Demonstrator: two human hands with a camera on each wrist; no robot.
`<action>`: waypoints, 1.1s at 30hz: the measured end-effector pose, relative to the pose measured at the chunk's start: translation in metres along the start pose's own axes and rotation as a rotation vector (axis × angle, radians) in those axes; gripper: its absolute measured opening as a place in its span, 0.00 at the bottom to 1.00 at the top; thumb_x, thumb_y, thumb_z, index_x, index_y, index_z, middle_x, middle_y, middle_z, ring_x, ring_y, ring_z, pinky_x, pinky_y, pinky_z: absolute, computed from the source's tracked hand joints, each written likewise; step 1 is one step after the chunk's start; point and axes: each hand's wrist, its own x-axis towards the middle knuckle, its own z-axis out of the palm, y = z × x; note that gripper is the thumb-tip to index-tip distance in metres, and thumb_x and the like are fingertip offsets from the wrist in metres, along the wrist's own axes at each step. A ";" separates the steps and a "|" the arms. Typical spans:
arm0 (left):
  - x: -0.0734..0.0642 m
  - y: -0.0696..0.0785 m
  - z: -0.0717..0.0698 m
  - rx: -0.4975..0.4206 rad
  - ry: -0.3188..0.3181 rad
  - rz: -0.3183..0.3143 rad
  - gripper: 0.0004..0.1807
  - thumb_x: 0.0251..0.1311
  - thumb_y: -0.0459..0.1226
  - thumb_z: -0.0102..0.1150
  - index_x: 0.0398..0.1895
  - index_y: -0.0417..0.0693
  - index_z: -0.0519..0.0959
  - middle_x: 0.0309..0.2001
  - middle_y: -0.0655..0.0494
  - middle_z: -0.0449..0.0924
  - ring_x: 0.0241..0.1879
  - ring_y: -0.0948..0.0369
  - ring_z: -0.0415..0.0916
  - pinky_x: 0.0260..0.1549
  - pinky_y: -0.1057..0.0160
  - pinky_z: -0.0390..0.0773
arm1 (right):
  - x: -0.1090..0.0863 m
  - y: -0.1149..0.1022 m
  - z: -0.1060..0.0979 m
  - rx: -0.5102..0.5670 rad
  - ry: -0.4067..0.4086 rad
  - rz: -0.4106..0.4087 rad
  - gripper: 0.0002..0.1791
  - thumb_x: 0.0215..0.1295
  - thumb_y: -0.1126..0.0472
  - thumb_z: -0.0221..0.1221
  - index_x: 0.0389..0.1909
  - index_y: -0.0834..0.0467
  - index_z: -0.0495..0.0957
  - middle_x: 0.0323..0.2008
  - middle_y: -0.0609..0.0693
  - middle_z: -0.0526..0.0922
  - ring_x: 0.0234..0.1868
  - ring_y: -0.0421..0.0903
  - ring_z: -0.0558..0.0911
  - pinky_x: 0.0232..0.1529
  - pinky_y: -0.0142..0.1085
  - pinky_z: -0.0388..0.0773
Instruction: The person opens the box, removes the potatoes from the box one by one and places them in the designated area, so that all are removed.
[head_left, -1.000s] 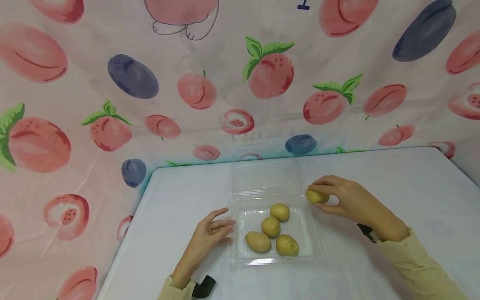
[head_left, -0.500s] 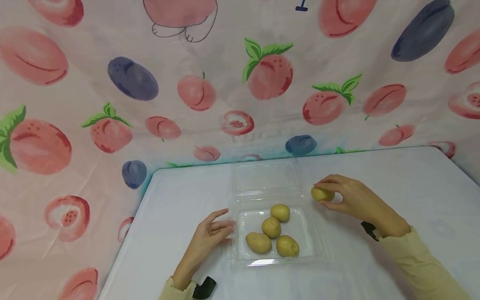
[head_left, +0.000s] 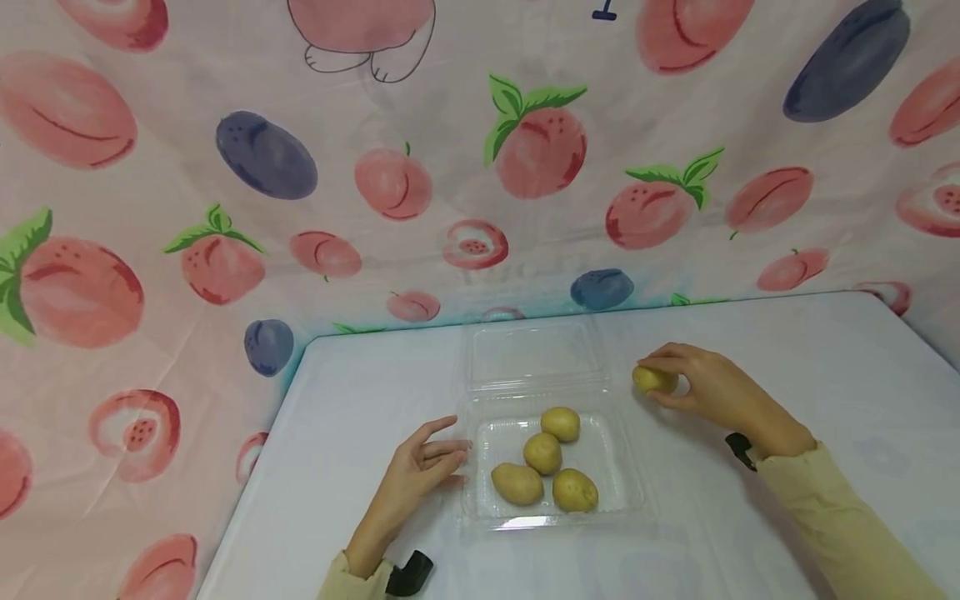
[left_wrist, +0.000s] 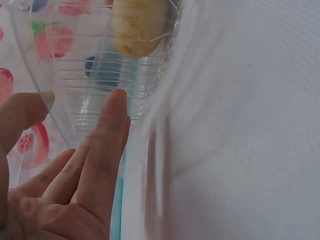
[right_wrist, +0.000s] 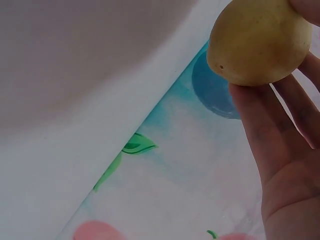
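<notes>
A yellow potato (head_left: 654, 380) is pinched between the thumb and fingers of my right hand (head_left: 708, 385), to the right of the clear plastic container (head_left: 618, 454). In the right wrist view, the same potato (right_wrist: 260, 42) shows its smooth skin above the fingers. Whether it touches the table is unclear. Several more potatoes, one of them an oblong potato (head_left: 517, 484), lie inside the container. My left hand (head_left: 420, 467) is at the container's left side with its fingers extended. The left wrist view shows those fingers (left_wrist: 107, 130) against the ribbed clear wall, the thumb near the rim.
The container's hinged lid (head_left: 534, 354) lies folded back behind it on the white table (head_left: 382, 392). A fruit-printed cloth (head_left: 450, 183) hangs behind and to the left of the table. Black wrist mounts (head_left: 409, 573) sit by both sleeves.
My right hand has carried the potato rightward and slightly farther back, away from the container. The left hand, the container and the potatoes in it stay where they were.
</notes>
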 end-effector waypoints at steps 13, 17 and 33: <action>0.003 -0.003 -0.001 0.005 0.001 0.018 0.34 0.65 0.35 0.64 0.72 0.42 0.63 0.56 0.33 0.79 0.54 0.44 0.80 0.43 0.58 0.86 | 0.003 0.014 0.002 -0.039 -0.010 0.018 0.22 0.48 0.63 0.76 0.46 0.62 0.85 0.41 0.54 0.84 0.43 0.52 0.83 0.43 0.51 0.83; 0.005 -0.002 -0.001 0.017 0.000 0.032 0.34 0.65 0.35 0.64 0.72 0.42 0.63 0.56 0.34 0.79 0.54 0.44 0.80 0.43 0.59 0.86 | 0.004 0.017 0.001 -0.056 -0.028 0.027 0.21 0.49 0.64 0.75 0.46 0.62 0.85 0.40 0.54 0.84 0.42 0.53 0.82 0.43 0.52 0.83; 0.002 -0.001 0.001 0.022 0.016 0.016 0.34 0.65 0.36 0.64 0.72 0.42 0.63 0.56 0.34 0.79 0.54 0.44 0.80 0.42 0.60 0.86 | 0.005 0.019 0.007 -0.041 -0.060 0.089 0.20 0.51 0.63 0.74 0.46 0.65 0.83 0.43 0.59 0.83 0.45 0.57 0.82 0.46 0.55 0.81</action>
